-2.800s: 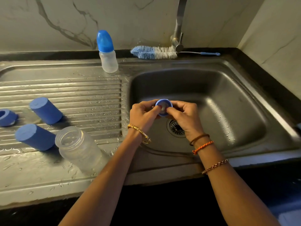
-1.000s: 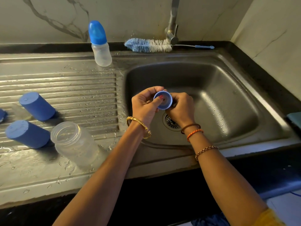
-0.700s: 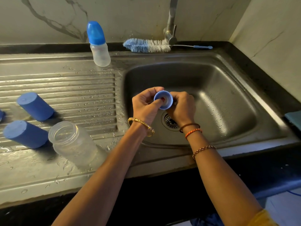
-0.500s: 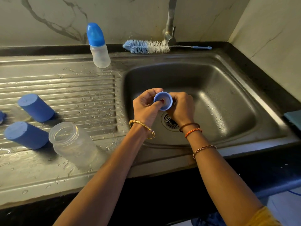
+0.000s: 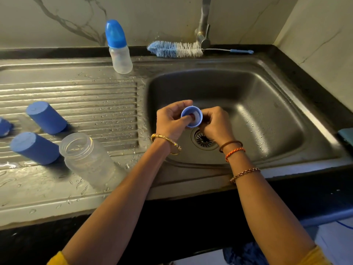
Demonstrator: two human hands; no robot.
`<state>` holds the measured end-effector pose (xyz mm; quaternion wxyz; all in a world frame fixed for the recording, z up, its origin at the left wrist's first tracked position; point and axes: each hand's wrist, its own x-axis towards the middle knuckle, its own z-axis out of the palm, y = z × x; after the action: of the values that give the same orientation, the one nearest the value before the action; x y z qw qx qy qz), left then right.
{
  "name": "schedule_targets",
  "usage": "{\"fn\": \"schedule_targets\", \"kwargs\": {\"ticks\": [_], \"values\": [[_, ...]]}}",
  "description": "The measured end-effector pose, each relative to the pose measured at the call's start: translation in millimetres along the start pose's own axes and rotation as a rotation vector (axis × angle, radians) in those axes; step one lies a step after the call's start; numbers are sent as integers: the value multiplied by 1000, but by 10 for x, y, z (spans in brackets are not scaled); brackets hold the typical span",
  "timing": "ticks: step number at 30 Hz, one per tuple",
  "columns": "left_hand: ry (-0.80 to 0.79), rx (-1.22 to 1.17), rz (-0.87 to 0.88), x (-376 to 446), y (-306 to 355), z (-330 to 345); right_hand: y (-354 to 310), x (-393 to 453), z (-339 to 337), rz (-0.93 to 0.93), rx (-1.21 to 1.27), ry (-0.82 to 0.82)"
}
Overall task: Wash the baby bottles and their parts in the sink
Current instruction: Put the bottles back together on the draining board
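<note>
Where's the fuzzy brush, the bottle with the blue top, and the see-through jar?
fuzzy brush (image 5: pixel 174 49): head view, on its bristles.
bottle with the blue top (image 5: pixel 122 57): head view, on its clear body.
see-through jar (image 5: pixel 91 165): head view, on its side.

Veined marble wall (image 5: pixel 66 20), black countertop (image 5: pixel 315 79), dim light

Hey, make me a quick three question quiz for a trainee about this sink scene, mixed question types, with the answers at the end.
1. True or false: the small blue plastic ring is held by both the left hand and the right hand over the steel sink basin.
2. Where does the blue and white bristle bottle brush lie?
A. In the basin
B. On the ledge behind the basin, by the tap
C. On the ribbed drainboard
3. Fill in: the open clear plastic bottle body stands on the drainboard, right beside a blue ____.

Key: 1 true; 2 B; 3 cap.
</note>
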<state>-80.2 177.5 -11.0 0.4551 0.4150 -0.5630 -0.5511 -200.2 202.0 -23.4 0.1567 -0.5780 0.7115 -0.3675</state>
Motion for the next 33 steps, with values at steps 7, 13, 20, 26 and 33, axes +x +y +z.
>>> {"fn": "schedule_targets", "kwargs": {"ticks": [7,13,20,26,33], "values": [[-113,-64,-157,3,18,-15,-1,-27,-22,-29,-40,34],[-67,-21,-56,-15,13,-13,8,3,0,-41,-25,-13],[-16,-92,41,-11,13,19,27,29,28,-37,67,-35],[64,-196,-20,43,25,3,-7,38,12,32,376,-104],[40,-242,-47,27,72,-63,-25,34,-82,206,867,-350]]}}
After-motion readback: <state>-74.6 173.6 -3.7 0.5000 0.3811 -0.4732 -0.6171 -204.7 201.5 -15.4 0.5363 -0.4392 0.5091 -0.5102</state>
